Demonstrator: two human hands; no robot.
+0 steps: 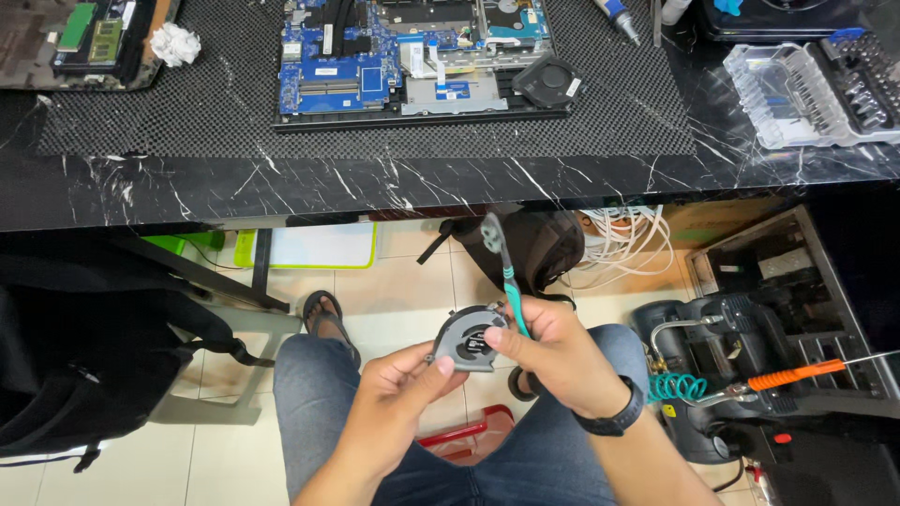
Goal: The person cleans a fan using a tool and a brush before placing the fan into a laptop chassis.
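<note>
- In the lower middle of the frame, the left hand (398, 389) holds a small grey fan (467, 339) by its edge, fingers closed on it.
- The right hand (553, 351) is closed around a teal brush (502, 267). Its dusty head sticks up toward the middle of the frame.
- The brush handle lies across the fan, so this looks like the cleaning step.
- The fan is above the person's lap, below the black tabletop (281, 187), not on it.
- An open laptop (422, 56) with blue boards lies at the top middle. Another round fan (547, 80) sits at its right corner.
- A clear box of bits (806, 89) sits at the upper right.
- I think the next move needs a firm hold on the fan and soft strokes of the brush over the blades.
</note>
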